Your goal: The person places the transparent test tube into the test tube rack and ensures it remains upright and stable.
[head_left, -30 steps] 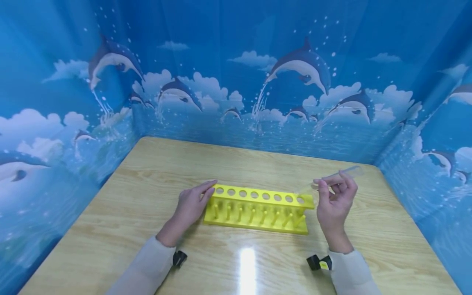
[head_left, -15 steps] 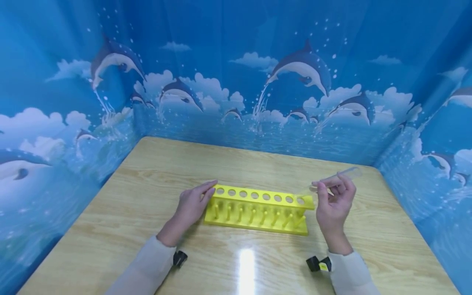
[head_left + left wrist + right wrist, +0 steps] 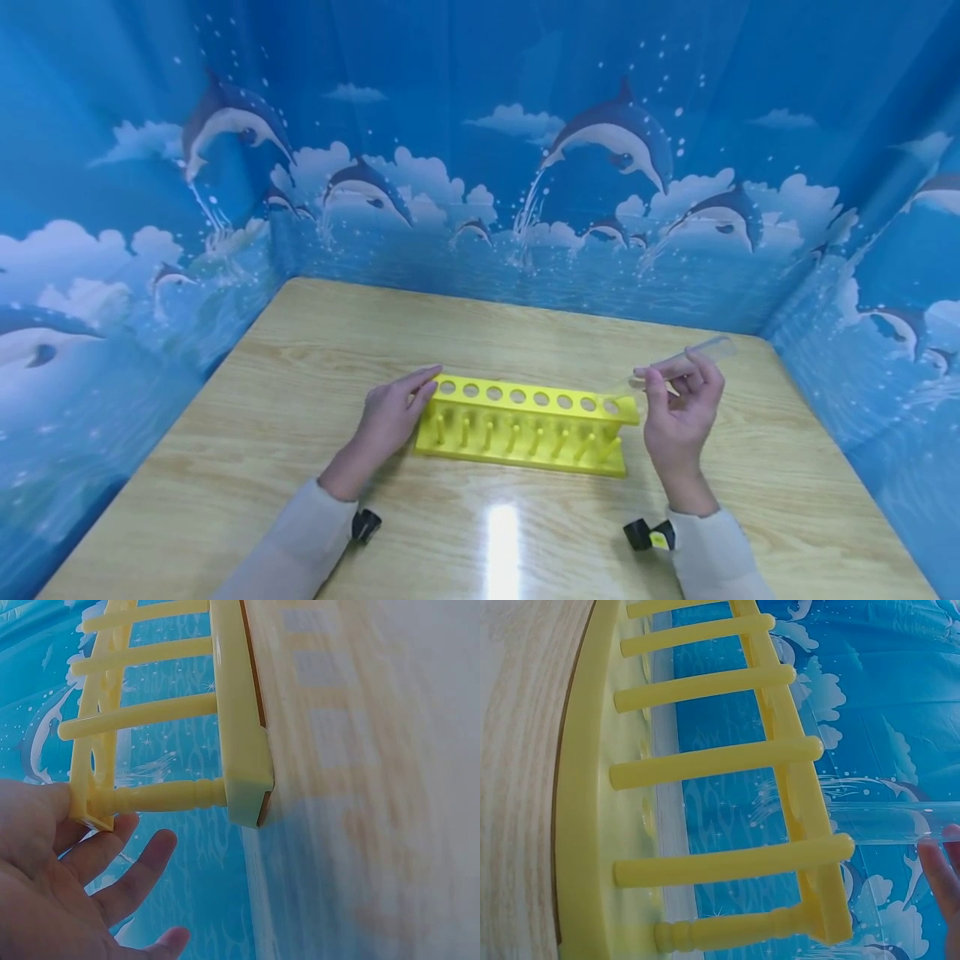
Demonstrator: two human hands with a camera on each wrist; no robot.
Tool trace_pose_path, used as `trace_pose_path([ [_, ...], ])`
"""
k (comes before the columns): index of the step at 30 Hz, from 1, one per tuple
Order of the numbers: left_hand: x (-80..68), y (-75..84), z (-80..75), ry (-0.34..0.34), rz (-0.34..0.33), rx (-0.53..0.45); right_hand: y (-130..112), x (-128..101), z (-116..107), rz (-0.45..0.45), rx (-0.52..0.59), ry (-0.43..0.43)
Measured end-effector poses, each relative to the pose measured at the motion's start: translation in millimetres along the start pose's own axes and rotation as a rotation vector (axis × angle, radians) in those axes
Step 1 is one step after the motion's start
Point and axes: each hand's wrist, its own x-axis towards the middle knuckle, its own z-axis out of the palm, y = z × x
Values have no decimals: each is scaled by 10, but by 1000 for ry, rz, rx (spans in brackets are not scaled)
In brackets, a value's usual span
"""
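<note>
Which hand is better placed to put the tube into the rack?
Probably the right hand: it holds the clear tube near one end of the yellow rack, while the left hand grips the other end.

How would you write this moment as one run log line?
left hand: holds left end of yellow test-tube rack; right hand: holds clear test tube; surface: wooden table

A yellow rack (image 3: 528, 407) lies between left hand (image 3: 390, 414) and right hand (image 3: 682, 417), whose tube (image 3: 716, 347) is clear. Beneath is a pale wood-grain table (image 3: 420, 542); beyond, a blue dolphin-patterned backdrop (image 3: 465, 75).
</note>
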Motion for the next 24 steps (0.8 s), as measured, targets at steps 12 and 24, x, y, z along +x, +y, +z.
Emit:
trace_pose_path([
  [12, -6, -7, 1, -1, -1, 2, -20, -4, -10, 23, -26, -18],
  [24, -4, -21, 5, -29, -27, -25, -18, -10, -14, 27, 2, -22],
])
